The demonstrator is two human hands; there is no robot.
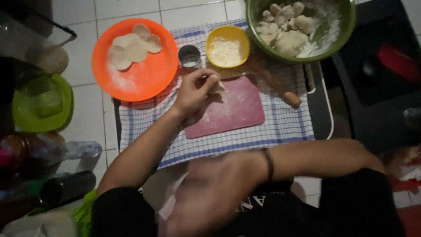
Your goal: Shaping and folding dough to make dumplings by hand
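My left hand (pixel 194 91) reaches over the upper left corner of a pink cutting board (pixel 237 109) and pinches a small piece of pale dough (pixel 216 86) in its fingertips. My right hand (pixel 210 189) is close to my body at the bottom of the view, below the board. It is blurred, wears a dark wristband, and I cannot make out its fingers. Just above my left hand stand a round metal cutter (pixel 189 55) and a yellow bowl of flour (pixel 227 45). An orange plate (pixel 144 77) to the left carries several flat dough discs (pixel 131 48).
A green bowl (pixel 346 22) at the top right holds dough lumps and flour. A wooden rolling pin (pixel 280 90) lies right of the board. A blue-checked cloth (pixel 245 142) covers a tray. A lime-green dish (pixel 41 103), bottles and a dark cylinder (pixel 66 186) sit at the left.
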